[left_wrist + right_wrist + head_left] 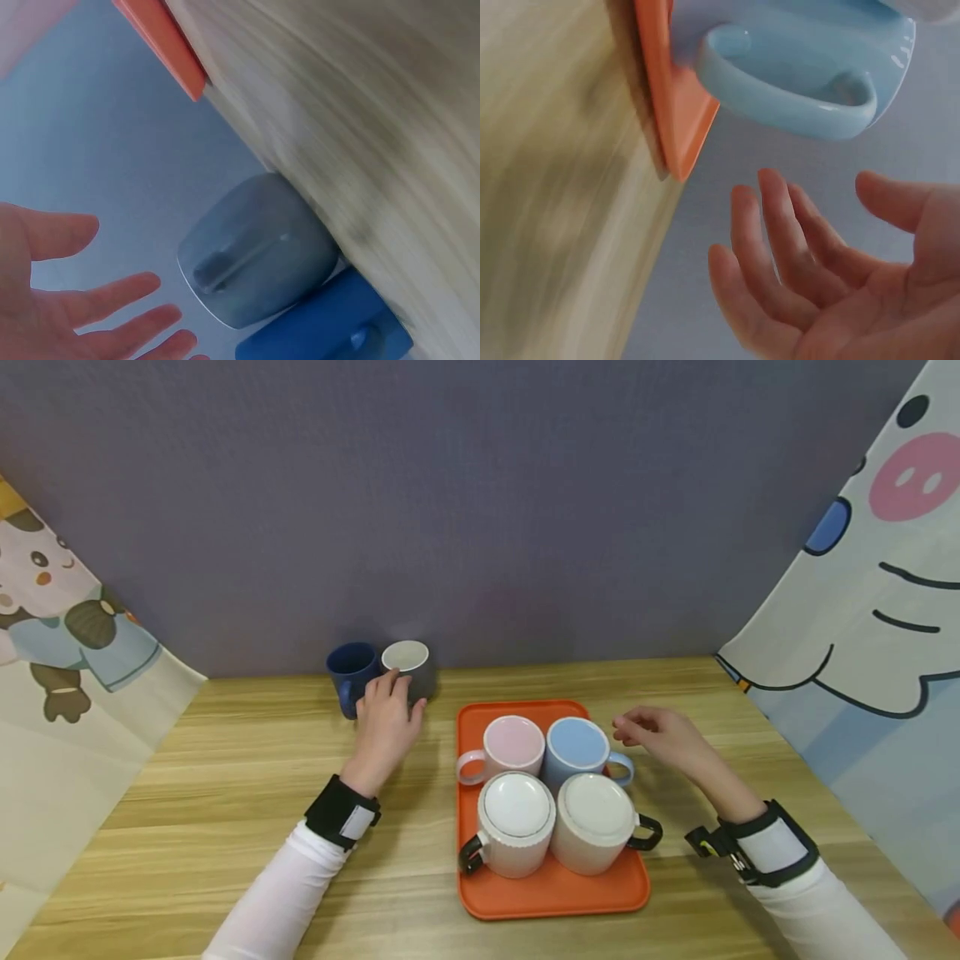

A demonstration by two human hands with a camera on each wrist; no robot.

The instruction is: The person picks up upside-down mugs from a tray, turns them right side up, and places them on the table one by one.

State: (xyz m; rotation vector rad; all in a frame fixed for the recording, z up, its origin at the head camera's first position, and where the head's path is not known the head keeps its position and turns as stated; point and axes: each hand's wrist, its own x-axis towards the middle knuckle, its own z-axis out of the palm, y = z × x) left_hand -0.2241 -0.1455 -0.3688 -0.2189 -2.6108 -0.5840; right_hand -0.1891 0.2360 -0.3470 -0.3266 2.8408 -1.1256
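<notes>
With your left hand [386, 720] spread and empty near the rounded grey mug [425, 681] before the purple-grey backdrop [480, 510], curl round its body without nudging the handled navy-blue mug [354, 668], holding your loosely bent, empty right hand [667, 742] clear of the light-blue mug [576, 745].

Can't tell if it's someone's home or a studio tbh, but I'd call it a little screened-off nook, going by the wood-grain worktop [187, 827], greyish-purple backdrop [480, 527] and cartoon-print hangings [847, 643] either side.

Four mugs [517, 824] on a tray [557, 895], two cups [353, 670] to its left.
</notes>
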